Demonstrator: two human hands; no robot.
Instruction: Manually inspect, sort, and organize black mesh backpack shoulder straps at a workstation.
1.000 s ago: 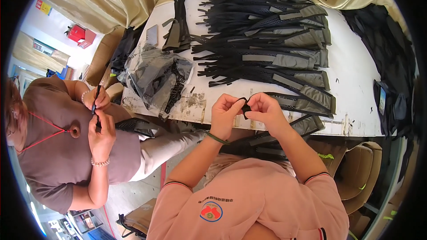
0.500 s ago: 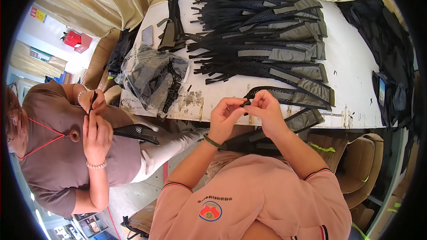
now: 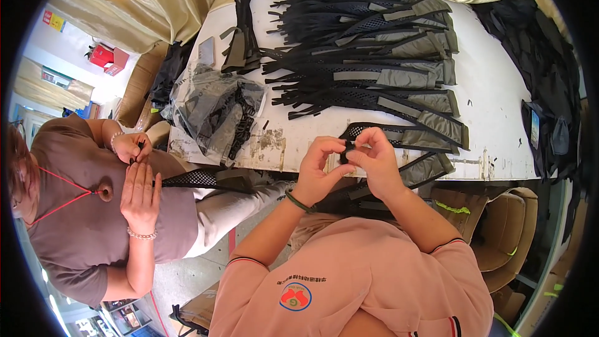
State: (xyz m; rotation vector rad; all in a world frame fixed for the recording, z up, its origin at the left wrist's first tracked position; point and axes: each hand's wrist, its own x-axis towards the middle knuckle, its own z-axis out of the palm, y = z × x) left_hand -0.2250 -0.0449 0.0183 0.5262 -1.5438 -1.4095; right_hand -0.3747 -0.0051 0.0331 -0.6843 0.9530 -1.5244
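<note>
Over the table's near edge, my left hand point(image 3: 320, 165) and my right hand point(image 3: 378, 162) meet around a small black strap end point(image 3: 347, 151), pinched between thumbs and fingertips. It seems to be folded or bunched, and the fingers partly cover it. Just beyond my fingers lies a black mesh strap piece point(image 3: 368, 130) with a grey-green fabric end; I cannot tell whether the strap end belongs to it. Below my right hand, another piece with a grey-green panel point(image 3: 427, 168) hangs at the table edge.
Several similar mesh strap pieces point(image 3: 355, 37) lie in rows across the white table point(image 3: 493, 100). A clear plastic bag point(image 3: 212, 112) and a phone point(image 3: 206, 51) are on the left. Black garments point(image 3: 543, 68) cover the right end. Cardboard boxes point(image 3: 508, 231) stand below. A co-worker point(image 3: 112, 200) handles a mesh piece.
The black piece between my fingertips has turned and shows more of itself, with my left fingers slightly higher. The co-worker's hands have shifted, and their mesh piece has moved right.
</note>
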